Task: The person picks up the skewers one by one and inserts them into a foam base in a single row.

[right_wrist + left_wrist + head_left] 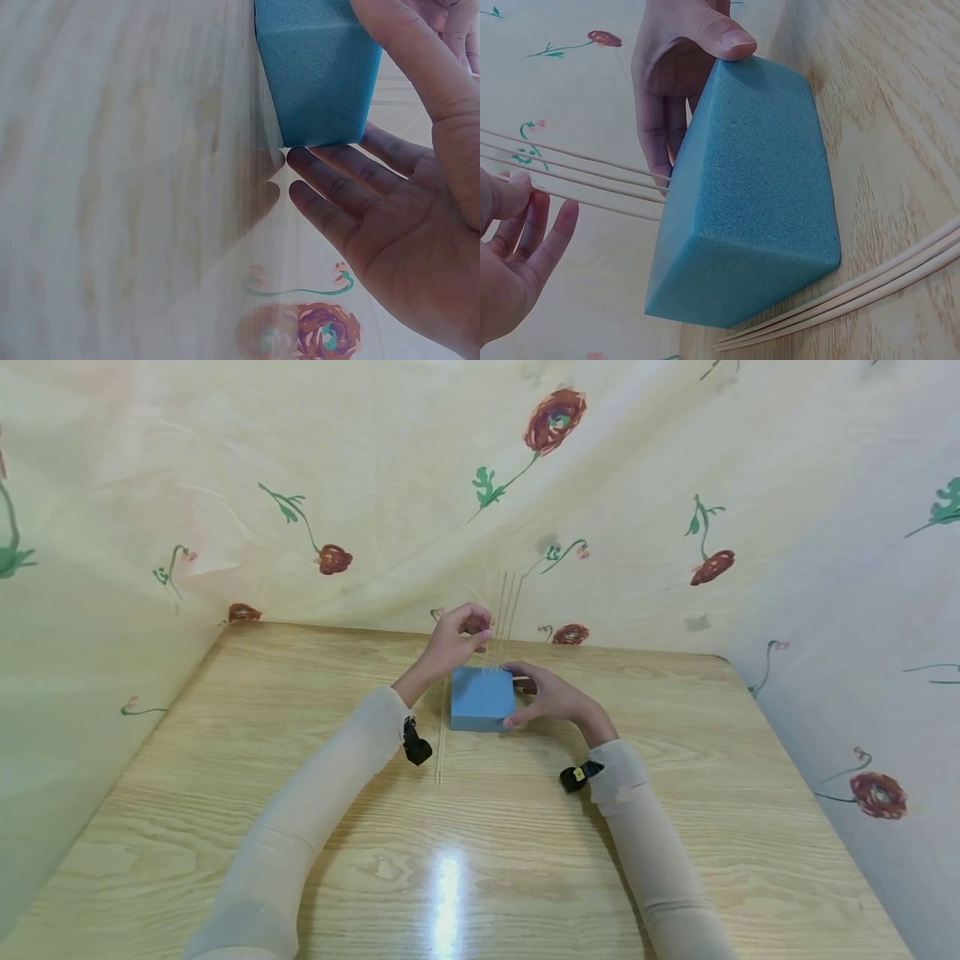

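A blue foam block rests on the table, with several thin wooden sticks standing up from its top face near the back. Above its left part, my left hand pinches one of these sticks between thumb and fingers. That stick's lower end meets the foam in the left wrist view. My right hand grips the block from the right side, thumb at the front corner and fingers at the far side. Several loose sticks lie on the table along the block's left side.
The wood-grain table extends around the block on all sides. A cream cloth with printed flowers hangs behind the table and along both sides. Each wrist carries a small black camera.
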Demonstrator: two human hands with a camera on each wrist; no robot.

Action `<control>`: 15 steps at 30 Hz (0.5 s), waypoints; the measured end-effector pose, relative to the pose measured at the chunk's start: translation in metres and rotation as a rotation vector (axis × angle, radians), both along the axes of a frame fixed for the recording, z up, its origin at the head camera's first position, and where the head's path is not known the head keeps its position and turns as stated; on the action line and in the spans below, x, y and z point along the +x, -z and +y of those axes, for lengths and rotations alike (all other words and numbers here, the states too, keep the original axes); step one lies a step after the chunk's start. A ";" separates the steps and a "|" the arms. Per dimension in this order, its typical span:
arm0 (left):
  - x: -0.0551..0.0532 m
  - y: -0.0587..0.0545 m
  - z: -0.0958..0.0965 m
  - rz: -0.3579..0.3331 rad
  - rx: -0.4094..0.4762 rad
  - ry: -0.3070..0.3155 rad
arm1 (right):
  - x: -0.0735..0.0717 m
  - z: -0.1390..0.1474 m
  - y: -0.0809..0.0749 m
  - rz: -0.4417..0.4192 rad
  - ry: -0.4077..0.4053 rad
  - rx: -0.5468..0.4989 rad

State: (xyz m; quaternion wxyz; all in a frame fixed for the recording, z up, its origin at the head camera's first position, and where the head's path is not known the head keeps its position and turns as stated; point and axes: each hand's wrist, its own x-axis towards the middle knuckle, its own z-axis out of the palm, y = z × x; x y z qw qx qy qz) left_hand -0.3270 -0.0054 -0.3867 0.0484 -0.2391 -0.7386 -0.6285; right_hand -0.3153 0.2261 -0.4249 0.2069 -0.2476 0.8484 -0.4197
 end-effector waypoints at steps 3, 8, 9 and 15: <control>-0.001 0.001 0.000 0.002 -0.001 -0.004 | -0.001 0.001 0.000 -0.002 -0.002 -0.005; -0.001 0.000 0.001 0.004 -0.002 -0.003 | 0.000 0.002 -0.001 0.002 -0.003 -0.006; -0.001 0.000 0.002 0.007 -0.006 -0.004 | 0.001 0.002 -0.001 0.003 -0.004 -0.005; -0.001 0.000 0.003 0.031 -0.029 -0.023 | 0.002 0.001 -0.003 0.005 -0.006 -0.005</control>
